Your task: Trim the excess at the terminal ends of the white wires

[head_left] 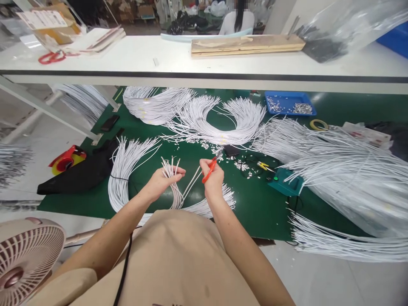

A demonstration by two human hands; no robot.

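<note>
My left hand point(164, 180) is closed around a small bunch of white cables point(176, 193), their ends sticking up past the fingers. Red-handled scissors point(209, 171) sit in my right hand point(213, 178), blades pointing up and away from me. One or two white cables also run from the bunch to the fingers of that hand; whether they are pinched there I cannot tell. Close in front of my body lies a curved bundle of white cables point(119, 187), bound with a dark tie on its left side. Small white and silvery bits point(212, 146) are scattered beyond my hands.
More cable bundles point(236, 127) lie at the back, with a large heap point(344, 161) at right. A blue tray point(290, 104) holds small parts. Yellow-handled pliers point(265, 165) rest near a teal device point(287, 182). A shelf point(143, 59) spans above; a fan point(28, 259) stands lower left.
</note>
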